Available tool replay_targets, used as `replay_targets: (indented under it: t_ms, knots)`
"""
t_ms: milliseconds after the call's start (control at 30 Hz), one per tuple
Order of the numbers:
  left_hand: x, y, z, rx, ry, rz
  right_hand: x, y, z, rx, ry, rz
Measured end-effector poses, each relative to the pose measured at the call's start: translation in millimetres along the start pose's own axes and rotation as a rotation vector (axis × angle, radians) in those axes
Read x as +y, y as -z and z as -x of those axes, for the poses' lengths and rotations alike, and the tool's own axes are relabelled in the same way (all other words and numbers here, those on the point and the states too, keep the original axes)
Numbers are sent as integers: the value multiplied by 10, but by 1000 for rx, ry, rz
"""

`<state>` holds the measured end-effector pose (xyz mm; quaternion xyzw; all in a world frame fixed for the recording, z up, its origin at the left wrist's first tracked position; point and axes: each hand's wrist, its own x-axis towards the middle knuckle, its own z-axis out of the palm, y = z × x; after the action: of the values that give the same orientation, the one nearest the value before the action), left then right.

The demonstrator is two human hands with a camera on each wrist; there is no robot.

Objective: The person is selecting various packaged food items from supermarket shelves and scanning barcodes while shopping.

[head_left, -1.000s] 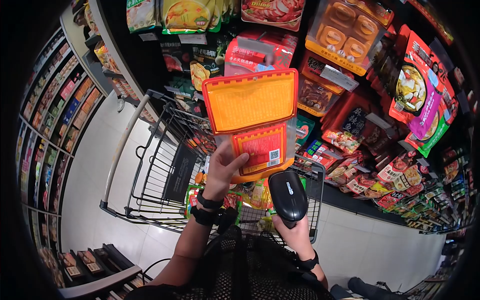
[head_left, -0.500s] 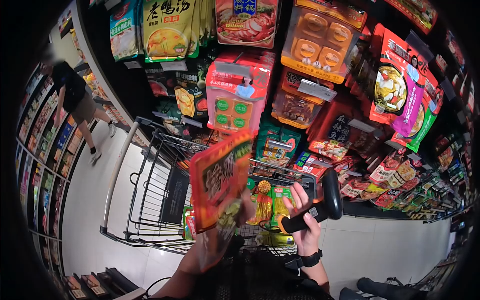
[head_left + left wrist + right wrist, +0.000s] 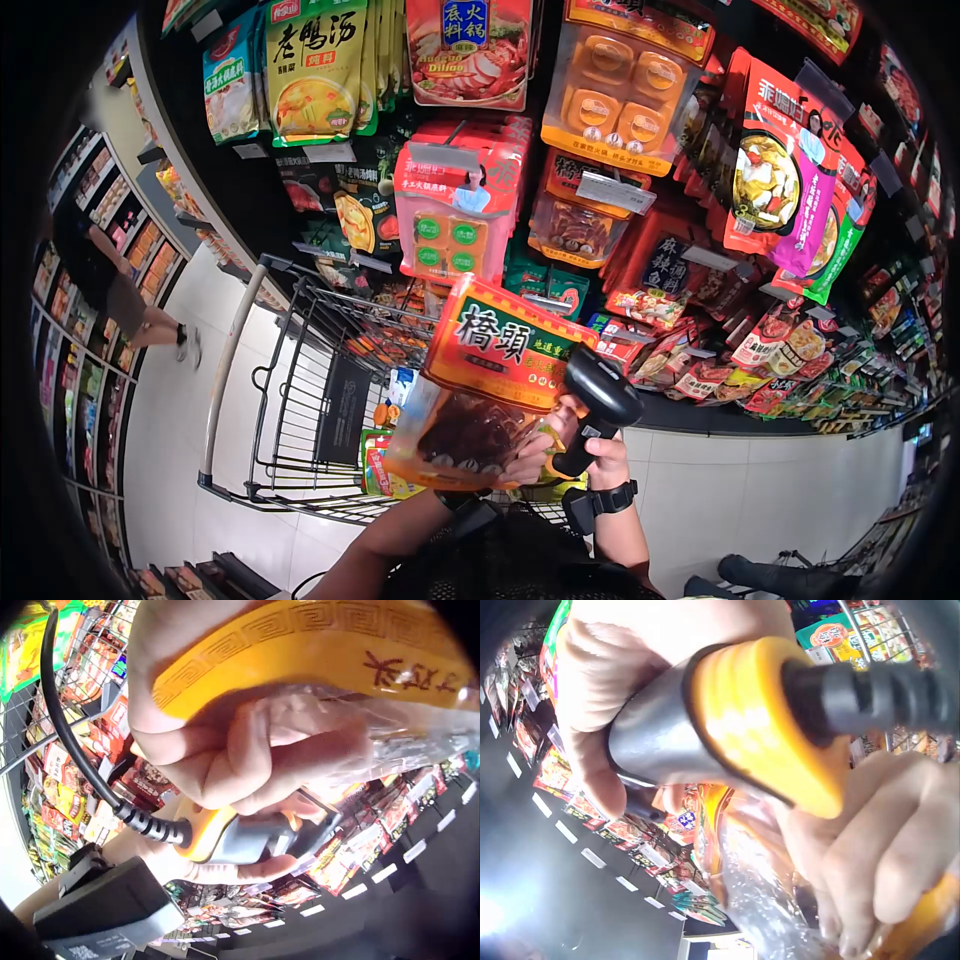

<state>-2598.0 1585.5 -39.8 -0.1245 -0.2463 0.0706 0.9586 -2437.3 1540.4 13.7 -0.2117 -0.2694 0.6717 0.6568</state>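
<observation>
My left hand (image 3: 526, 462) grips the lower edge of a red and yellow hotpot-seasoning packet (image 3: 505, 350), its printed front turned up. Dark brown contents show through the packet's clear lower half. In the left wrist view, curled fingers (image 3: 247, 754) wrap the packet's yellow bottom strip. Just right of the packet, my right hand (image 3: 607, 465) holds a black barcode scanner (image 3: 602, 388) by its handle. The scanner's head overlaps the packet's right corner in the head view. A yellow handle end (image 3: 742, 712) with a thick black cable shows in the right wrist view.
A wire shopping cart (image 3: 347, 395) stands in front of me with several packaged goods inside. Behind it, a shelf wall holds hanging seasoning packets (image 3: 455, 215). A person (image 3: 110, 270) walks in the aisle at left. Dark shoes (image 3: 770, 575) show at bottom right.
The packet has turned from its back to its front and sits lower, beside the scanner. The scanner has tilted in my right hand. A person has come into the left aisle.
</observation>
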Motion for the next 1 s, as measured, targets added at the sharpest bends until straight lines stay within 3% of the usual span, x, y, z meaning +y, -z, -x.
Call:
replay_targets:
  t_ms: [133,200,233,433,500,533,600,633,667,733,800,867,1000]
  knots:
    - [89,132,-66,-47,53,-132,-150,-147,-94,74,-4,192]
    - [171,122,-57,-29,-100,-344,-170,-211,-162,172,17,182]
    - [187,54,-68,-30,-97,-346,-142,-172,-187,190,33,127]
    - [375,-558,-33,926,-957,-705,-350,-196,-90,179,101,206]
    - [656,-716,95,649,-789,-691,-422,-148,-142,197,121,217]
    - [816,-724,190,639,-787,-685,-455,-130,-173,211,164,198]
    - [1161,-672,326,418,-389,-1165,-524,-70,-229,225,209,190]
    - [1240,-813,224,454,-228,-1329,-577,-9,-262,227,185,205]
    - [1327,-858,64,441,-232,-1325,-635,43,-303,229,161,221]
    - [1403,-873,-283,595,-136,-1653,-701,86,-402,238,142,279]
    - [1465,-747,-561,685,-267,-1708,-738,123,-573,238,268,325]
    - [1605,-670,-895,556,-417,-1450,-835,285,-819,231,303,309]
    - [1868,-515,-1277,583,-564,-1410,-915,642,-1111,326,323,321]
